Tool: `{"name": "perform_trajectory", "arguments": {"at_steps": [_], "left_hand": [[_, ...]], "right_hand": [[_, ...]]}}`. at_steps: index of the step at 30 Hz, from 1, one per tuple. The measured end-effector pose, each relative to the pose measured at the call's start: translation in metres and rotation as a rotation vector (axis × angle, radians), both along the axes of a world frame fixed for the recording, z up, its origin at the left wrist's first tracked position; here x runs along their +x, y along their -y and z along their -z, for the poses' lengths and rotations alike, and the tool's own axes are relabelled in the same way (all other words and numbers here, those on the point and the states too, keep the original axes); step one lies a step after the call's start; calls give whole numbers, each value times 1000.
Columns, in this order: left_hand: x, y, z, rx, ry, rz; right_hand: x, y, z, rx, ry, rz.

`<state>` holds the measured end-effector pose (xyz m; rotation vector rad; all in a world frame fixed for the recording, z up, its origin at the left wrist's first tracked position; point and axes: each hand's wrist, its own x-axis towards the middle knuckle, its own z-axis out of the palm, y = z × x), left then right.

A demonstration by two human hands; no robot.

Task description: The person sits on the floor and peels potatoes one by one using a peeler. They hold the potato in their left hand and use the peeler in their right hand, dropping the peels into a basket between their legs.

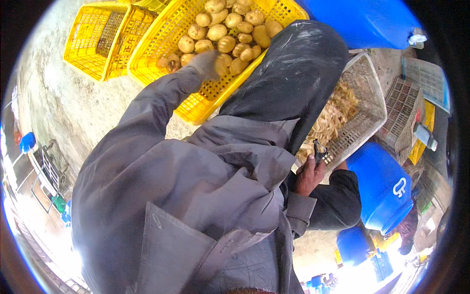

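Note:
My left hand (206, 65), in a grey glove and blurred, reaches into a yellow plastic crate (220, 101) among potatoes (217, 32); its fingers are too blurred to show whether it grips one. Bare, my right hand (311, 175) holds a dark-handled peeler (319, 150) above the near end of a dirty white crate. Pale peelings (339, 110) lie heaped in that white crate (380, 99), on the right of my dark-trousered knee.
Another yellow crate (82, 40) stands on the concrete floor at upper left. Blue plastic barrels (382, 187) stand at right, with a grey crate (400, 106) and a bottle (425, 136) nearby. A black-sleeved arm (336, 205) lies beside my right wrist.

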<state>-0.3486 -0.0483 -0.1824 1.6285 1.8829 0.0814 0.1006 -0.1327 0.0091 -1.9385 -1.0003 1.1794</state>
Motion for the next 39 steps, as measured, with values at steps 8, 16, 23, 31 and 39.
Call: {"name": "perform_trajectory", "arguments": {"at_steps": [8, 16, 23, 31, 39], "left_hand": [[10, -25, -202, 496, 1662, -687], [178, -33, -312, 62, 2330, -416], [296, -44, -286, -325, 2218, -394], [343, -34, -222, -413, 2001, -317], [346, -32, -214, -395, 1869, -369]], "right_hand": [[5, -2, -5, 127, -128, 63], [-8, -4, -46, 325, -83, 100], [-3, 2, -90, 516, -176, 135], [32, -23, -78, 455, -62, 103], [29, -33, -61, 443, 133, -24]]}}
